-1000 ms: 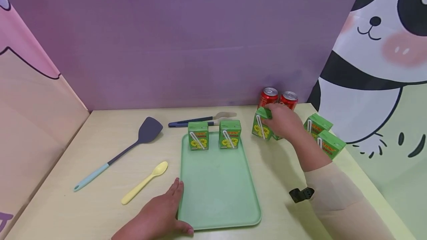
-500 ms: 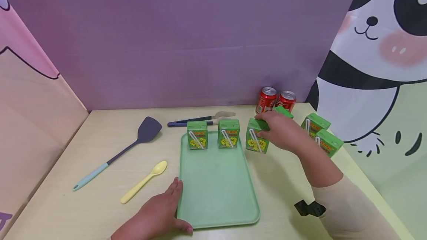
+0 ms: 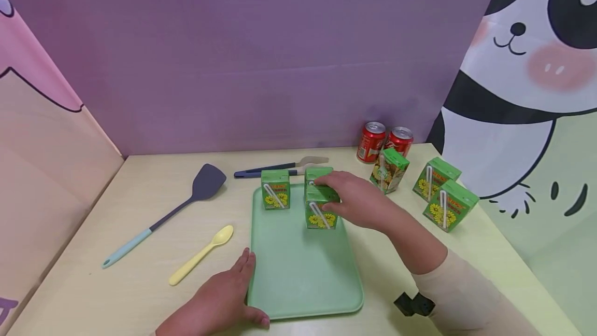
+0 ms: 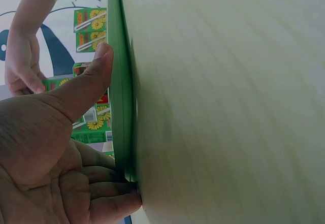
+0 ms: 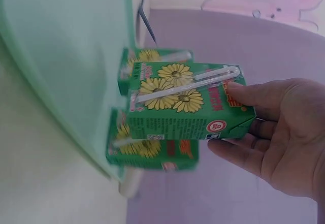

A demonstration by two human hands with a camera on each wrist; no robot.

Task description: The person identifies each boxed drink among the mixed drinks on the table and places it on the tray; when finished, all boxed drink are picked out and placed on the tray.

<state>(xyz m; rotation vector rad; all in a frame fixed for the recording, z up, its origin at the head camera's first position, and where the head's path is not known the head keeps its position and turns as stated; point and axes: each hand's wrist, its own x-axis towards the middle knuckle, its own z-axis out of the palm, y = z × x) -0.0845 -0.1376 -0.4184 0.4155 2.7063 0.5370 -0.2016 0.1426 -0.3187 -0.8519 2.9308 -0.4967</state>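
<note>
My right hand (image 3: 356, 198) pinches a green drink carton (image 3: 322, 215) near its top, over the far right part of the light green tray (image 3: 305, 274). The carton has yellow flowers and a white straw on its front, seen close up as the held carton (image 5: 188, 94) in the right wrist view. Just behind it, mostly covered, stands a second carton (image 3: 317, 171) on the tray. A third carton (image 3: 275, 190) is upright at the tray's far left corner. My left hand (image 3: 219, 294) rests at the tray's near left edge, thumb (image 4: 96, 76) along the rim, fingers straight.
Right of the tray stand a turned carton (image 3: 389, 170) and two more cartons, a farther one (image 3: 434, 176) and a nearer one (image 3: 450, 205). Two red cans (image 3: 371, 141) are at the back. Left lie a spatula (image 3: 207, 183) and yellow spoon (image 3: 202, 255); tongs (image 3: 266, 172) lie behind the tray.
My right hand has carried a carton leftward from beside the red cans to over the tray, in front of the right-hand carton there. My left hand has stayed at the tray's edge.
</note>
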